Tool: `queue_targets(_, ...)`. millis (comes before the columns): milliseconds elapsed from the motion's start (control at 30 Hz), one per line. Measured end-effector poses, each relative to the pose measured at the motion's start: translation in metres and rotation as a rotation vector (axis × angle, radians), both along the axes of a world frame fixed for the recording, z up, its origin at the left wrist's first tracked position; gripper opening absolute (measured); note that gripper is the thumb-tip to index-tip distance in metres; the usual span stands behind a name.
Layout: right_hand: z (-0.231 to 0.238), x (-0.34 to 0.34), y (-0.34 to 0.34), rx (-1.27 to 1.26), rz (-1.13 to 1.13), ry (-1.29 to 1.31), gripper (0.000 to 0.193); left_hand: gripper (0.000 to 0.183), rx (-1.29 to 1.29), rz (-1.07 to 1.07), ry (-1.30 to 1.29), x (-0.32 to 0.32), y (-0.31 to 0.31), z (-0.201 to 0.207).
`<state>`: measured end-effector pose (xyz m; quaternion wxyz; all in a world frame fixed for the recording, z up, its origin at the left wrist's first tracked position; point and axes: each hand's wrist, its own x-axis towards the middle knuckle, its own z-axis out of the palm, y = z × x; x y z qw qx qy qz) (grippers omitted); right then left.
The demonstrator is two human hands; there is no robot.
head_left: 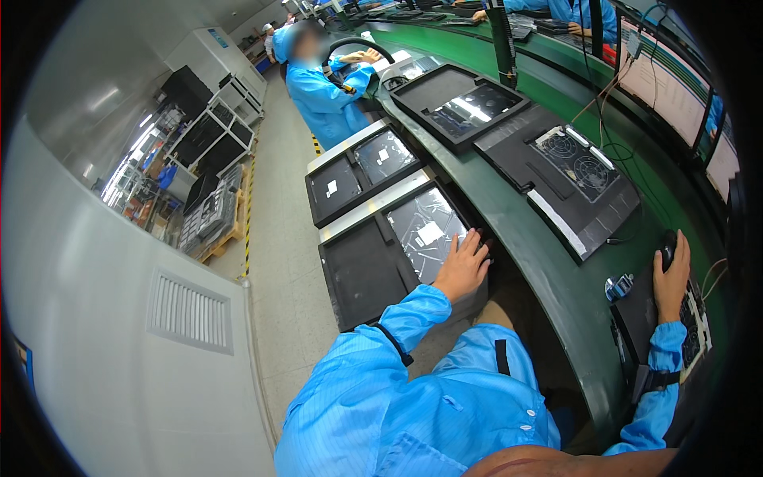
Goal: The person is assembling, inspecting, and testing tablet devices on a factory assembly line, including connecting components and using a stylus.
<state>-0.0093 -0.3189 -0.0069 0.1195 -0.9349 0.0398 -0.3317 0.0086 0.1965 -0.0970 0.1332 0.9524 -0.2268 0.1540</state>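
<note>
My left hand (pixel 463 270) lies at the right edge of a black foam tray (pixel 362 270), its fingers stretched out. Beside the fingers, in one of the tray's compartments, sits a flat dark panel (pixel 421 219) under shiny wrinkled film, with a white label on it. The tray's other compartment holds nothing. On the green bench at the right, my right hand (pixel 672 278) is wrapped over a black computer mouse (pixel 669 246). A small blue and silver item (pixel 618 287) lies left of that hand.
A second foam tray (pixel 350 179) with two dark panels stands beyond. On the bench (pixel 548 278) are another tray (pixel 461 103) and a black fixture (pixel 568 175) holding a part with two round fans. Monitors (pixel 664 71) line the right. A co-worker (pixel 326 95) in blue sits ahead.
</note>
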Motion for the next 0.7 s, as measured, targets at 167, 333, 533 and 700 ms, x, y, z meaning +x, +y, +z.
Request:
queue_targets(167,0.032,-0.006,0.038,0.038,0.091,-0.075,0.061,0.05,0.011,0.013,0.047,-0.004,0.003,0.012)
queue_targets(333,0.026,-0.009,0.041,0.012,0.017,-0.079,0.065,0.059,0.053,-0.002,0.016,-0.001,0.006,0.005)
queue_targets(533,0.035,-0.018,0.046,0.029,0.001,-0.061,0.066,0.063,0.046,-0.019,0.052,0.0,0.005,0.007)
queue_targets(700,0.03,-0.019,0.044,0.033,-0.012,-0.104,0.063,0.063,0.076,-0.016,0.044,0.001,0.003,0.008)
